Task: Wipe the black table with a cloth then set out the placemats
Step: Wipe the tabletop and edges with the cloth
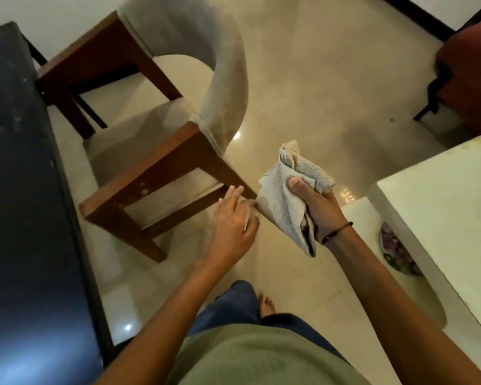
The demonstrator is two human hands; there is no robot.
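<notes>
While the right hand (318, 204) grips a crumpled beige woven cloth (288, 201), bunched with one corner hanging below the wrist, the left hand (233, 220) hovers just beside it, fingers relaxed and loosely spread, holding nothing. At the left runs the glossy black table (17, 190), its long straight edge close to a wooden-framed chair with curved grey upholstered back (178, 112). Pale polished floor tiles (317, 87) lie open between chair and white counter (442, 207)
</notes>
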